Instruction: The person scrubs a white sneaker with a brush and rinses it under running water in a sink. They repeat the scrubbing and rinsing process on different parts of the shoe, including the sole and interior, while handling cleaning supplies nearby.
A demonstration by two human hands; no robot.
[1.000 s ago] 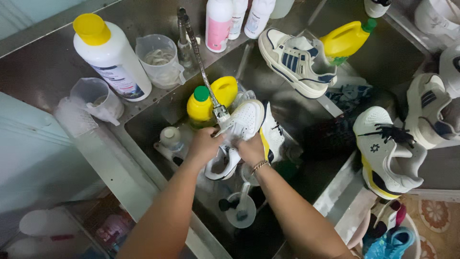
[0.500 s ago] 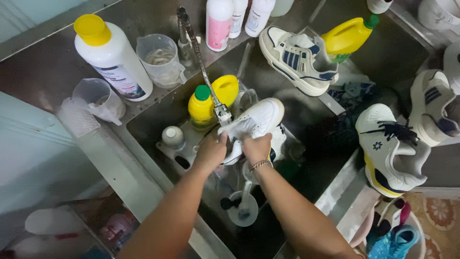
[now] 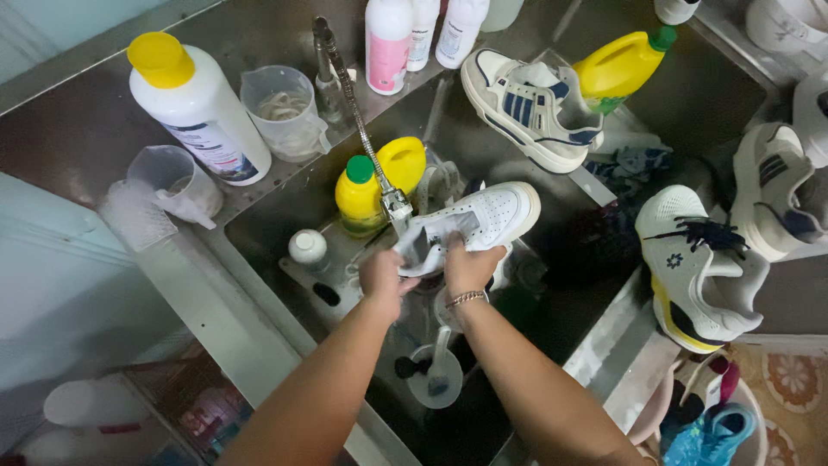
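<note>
Two bare forearms reach up from the bottom edge of the view into a steel sink (image 3: 285, 216), converging over its middle. On the right wrist sits a thin bracelet (image 3: 467, 299). Both wrists bend slightly downward. The left hand (image 3: 385, 278) is curled, its fingers closed on the heel end of a white sneaker (image 3: 473, 222), pinching the grey inner lining at the opening. The right hand (image 3: 471, 264) is likewise closed on the same sneaker, gripping the side by the collar from below, thumb pressing into the opening. The sneaker lies tilted, sole away from the camera, toe pointing to the upper right, held above the basin just under the head of a thin metal faucet (image 3: 396, 204).

Below the hands, at the sink bottom, lies a round grey cup (image 3: 434, 378) with something dark in it. Just beyond the hands, a yellow bottle with a green cap (image 3: 360, 194) stands in the sink beside a small white knob-shaped thing (image 3: 308, 247). To the right, a white mesh sneaker with dark laces (image 3: 699, 263) rests on the sink edge. Farther back, a cream sneaker with navy stripes (image 3: 526, 103) leans on the rim, next to a yellow jug (image 3: 623, 66). On the desk at the far left stand a large white bottle with a yellow cap (image 3: 197, 108) and two clear measuring cups (image 3: 285, 110).
</note>
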